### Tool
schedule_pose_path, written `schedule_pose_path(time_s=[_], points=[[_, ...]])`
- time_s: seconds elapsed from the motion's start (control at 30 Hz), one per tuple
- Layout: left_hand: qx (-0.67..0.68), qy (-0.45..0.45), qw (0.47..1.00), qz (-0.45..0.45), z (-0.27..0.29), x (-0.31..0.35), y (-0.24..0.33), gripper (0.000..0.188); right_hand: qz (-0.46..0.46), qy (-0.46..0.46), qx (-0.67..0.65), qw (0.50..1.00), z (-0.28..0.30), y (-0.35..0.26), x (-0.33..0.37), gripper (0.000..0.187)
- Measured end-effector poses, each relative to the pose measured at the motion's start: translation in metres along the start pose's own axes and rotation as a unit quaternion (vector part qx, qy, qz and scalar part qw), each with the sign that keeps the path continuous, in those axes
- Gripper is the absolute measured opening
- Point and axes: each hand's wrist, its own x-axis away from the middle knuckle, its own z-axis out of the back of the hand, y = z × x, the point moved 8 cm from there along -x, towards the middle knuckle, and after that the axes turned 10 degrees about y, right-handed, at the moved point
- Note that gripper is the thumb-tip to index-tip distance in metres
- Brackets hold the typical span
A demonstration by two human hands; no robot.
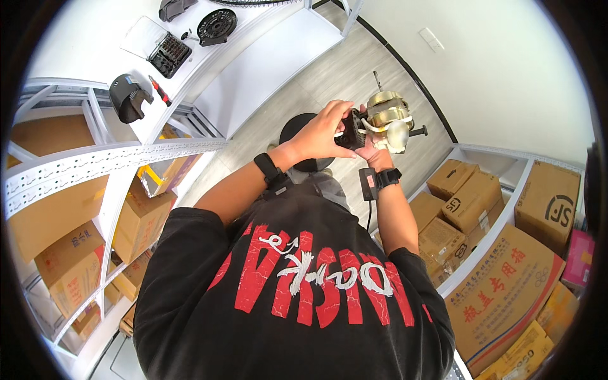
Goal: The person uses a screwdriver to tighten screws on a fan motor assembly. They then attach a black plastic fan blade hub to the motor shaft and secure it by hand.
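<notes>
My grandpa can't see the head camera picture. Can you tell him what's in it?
A person's left hand grips the dark part of a gold-coloured motor, with the right hand partly hidden behind it. On a white tabletop at upper left lie a red-and-black screwdriver and a case of small bits; cardboard boxes stand on both sides.

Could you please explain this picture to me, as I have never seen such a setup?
Certainly. There is no robot: a camera worn on the person's head looks down, and its fisheye lens bends straight edges. The two bare hands are the person's own. The left hand holds a black part against a gold-coloured, motor-like unit; the right hand is beneath it, partly hidden. On the white tabletop at upper left lie a bit case, a red-and-black screwdriver and a round black slotted piece.
</notes>
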Motion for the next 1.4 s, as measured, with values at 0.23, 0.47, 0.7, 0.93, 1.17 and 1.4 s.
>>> schedule_pose_path(time_s=[0.23, 0.47, 0.7, 0.93, 1.17, 1.4], points=[[-0.046, 0.028, 0.998, -0.035, 0.004, 0.0, 0.002, 0.096, 0.172, 0.204, 0.13, 0.955, 0.02, -0.017, -0.013, 0.044], [0.075, 0.049, 0.993, 0.076, 0.01, -0.004, -0.029, 0.063, 0.253, 0.323, 0.26, 0.874, -0.018, -0.022, -0.01, 0.062], [0.172, -0.043, 0.979, 0.098, 0.023, 0.001, -0.039, 0.057, 0.178, 0.113, 0.404, 0.89, -0.03, -0.02, -0.013, 0.058], [0.133, -0.087, 0.983, 0.09, 0.029, -0.004, -0.038, 0.053, 0.123, 0.138, 0.434, 0.882, -0.018, -0.019, -0.011, 0.039], [-0.083, -0.053, 0.994, 0.039, 0.075, -0.004, -0.071, 0.045, 0.137, 0.194, 0.43, 0.871, -0.022, -0.023, 0.002, 0.048], [-0.464, 0.36, 0.808, 0.055, 0.346, -0.062, -0.107, 0.025, 0.192, 0.23, 0.411, 0.861, -0.005, -0.025, 0.009, 0.049]])
